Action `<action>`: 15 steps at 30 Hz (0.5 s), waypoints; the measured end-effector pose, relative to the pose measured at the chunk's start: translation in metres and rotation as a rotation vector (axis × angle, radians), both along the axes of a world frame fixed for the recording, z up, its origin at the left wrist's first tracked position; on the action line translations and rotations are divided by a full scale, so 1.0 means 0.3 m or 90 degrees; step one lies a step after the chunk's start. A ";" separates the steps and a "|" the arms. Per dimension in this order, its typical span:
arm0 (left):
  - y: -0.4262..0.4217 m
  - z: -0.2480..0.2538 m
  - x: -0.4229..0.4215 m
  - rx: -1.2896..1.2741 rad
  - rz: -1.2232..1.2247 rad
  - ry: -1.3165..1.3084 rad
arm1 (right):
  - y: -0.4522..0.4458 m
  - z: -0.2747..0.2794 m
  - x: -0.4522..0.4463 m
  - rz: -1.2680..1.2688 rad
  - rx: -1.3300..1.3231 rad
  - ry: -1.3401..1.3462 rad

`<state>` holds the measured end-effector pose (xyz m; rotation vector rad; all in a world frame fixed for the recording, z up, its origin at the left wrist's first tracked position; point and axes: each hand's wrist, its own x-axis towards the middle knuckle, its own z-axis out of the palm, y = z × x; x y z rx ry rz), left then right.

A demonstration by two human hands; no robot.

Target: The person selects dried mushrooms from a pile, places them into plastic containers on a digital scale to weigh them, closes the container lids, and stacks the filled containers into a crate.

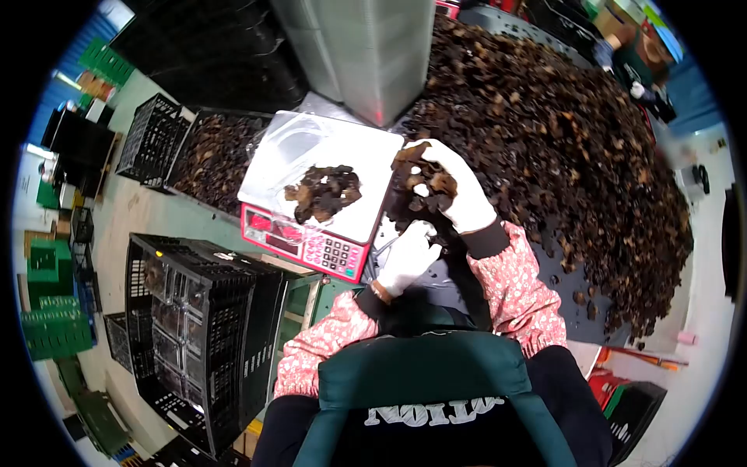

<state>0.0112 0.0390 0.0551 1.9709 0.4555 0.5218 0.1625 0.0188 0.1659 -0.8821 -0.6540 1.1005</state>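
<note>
My right hand point(461, 187), in a white glove, is closed around a clump of dark brown wood ear mushrooms point(421, 180) just right of the scale. Below it my left hand point(408, 258), also gloved, has its fingers curled together close to the scale's right edge; whatever they hold, if anything, is hidden. A red and white digital scale point(373, 167) stands to the left. On its pan, in a clear plastic container point(272, 167), lies a small heap of the same mushrooms point(325, 193).
A large pile of mushrooms point(545, 124) covers the table's right side. Stacked clear containers point(373, 54) rise behind the scale. Black crates point(206, 327) stand at lower left, and a mushroom-filled crate point(214, 159) farther back. Another person point(646, 54) is at upper right.
</note>
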 end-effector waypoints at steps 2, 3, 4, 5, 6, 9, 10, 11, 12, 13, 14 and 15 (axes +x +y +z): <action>0.036 0.069 -0.087 -0.137 0.076 -0.053 | 0.152 -0.020 -0.003 0.040 -0.013 -0.126; 0.060 0.148 -0.139 -0.031 0.148 -0.101 | 0.202 -0.009 -0.025 0.050 -0.001 -0.159; 0.103 0.200 -0.191 0.071 0.221 -0.129 | 0.252 0.003 -0.048 0.059 0.012 -0.191; 0.162 0.254 -0.235 0.204 0.300 -0.189 | 0.285 0.057 -0.097 0.087 0.001 -0.143; 0.199 0.275 -0.293 0.106 0.366 -0.156 | 0.316 0.091 -0.130 0.098 0.032 -0.294; 0.357 0.237 -0.366 0.281 0.524 -0.043 | 0.399 0.146 -0.235 0.156 -0.201 -0.377; 0.399 0.208 -0.365 0.350 0.531 -0.005 | 0.461 0.089 -0.250 0.092 0.070 -0.689; 0.429 0.175 -0.364 0.419 0.540 0.030 | 0.470 0.039 -0.232 0.053 0.052 -0.974; 0.440 0.166 -0.366 0.367 0.495 0.013 | 0.491 -0.024 -0.249 0.137 0.016 -0.915; 0.445 0.158 -0.371 0.315 0.452 -0.004 | 0.508 -0.046 -0.280 0.221 -0.021 -0.854; 0.442 0.147 -0.371 0.256 0.452 -0.028 | 0.498 -0.062 -0.274 0.276 -0.006 -0.766; 0.429 0.137 -0.361 0.258 0.482 -0.082 | 0.484 -0.025 -0.282 0.329 0.004 -0.675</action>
